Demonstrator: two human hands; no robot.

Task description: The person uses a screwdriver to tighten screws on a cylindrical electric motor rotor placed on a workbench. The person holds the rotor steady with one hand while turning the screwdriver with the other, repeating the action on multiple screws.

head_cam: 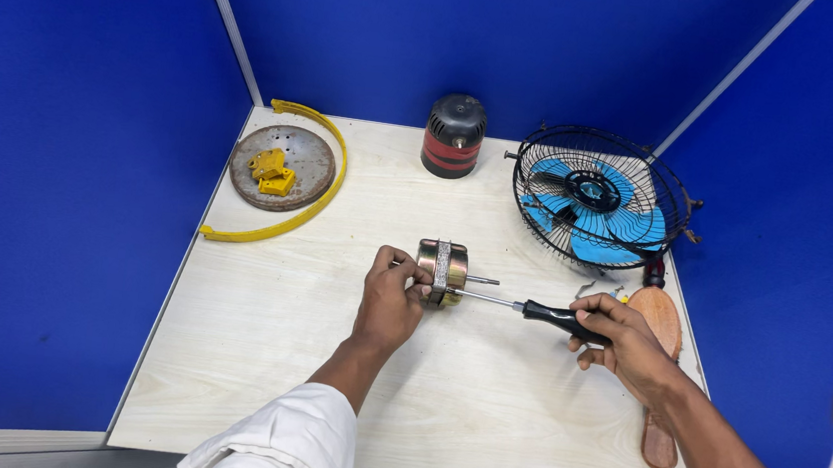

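Head view, the only one supplied. We find the left hand (391, 297) closed around the near end of a small brass-coloured cylindrical electric motor (441, 272), which lies on its side near the middle of the pale wood-grain table (256, 350), its thin shaft pointing toward the person's right. The fingers wrap the casing; the thumb side is hidden from us. The right hand (623, 344) is curled firmly about the black handle of a screwdriver (530, 309), whose steel shank runs level to the motor's silver band, where the tip appears to meet the casing just beside the left fingers.

Further off we note a black and red motor housing (454, 135) standing at the back edge, a black wire fan guard with blue blades (595, 197) at the right rear, a rusty round metal plate (284, 166) carrying yellow plastic pieces, and a curved yellow plastic strip (285, 187) around it. A brown wooden paddle-shaped piece (659, 371) lies along the right edge beneath the right forearm.

In our judgement the main hazard is the tip slipping off the rounded casing toward the left fingers, since the motor rests unclamped and could roll under sideways pressure.
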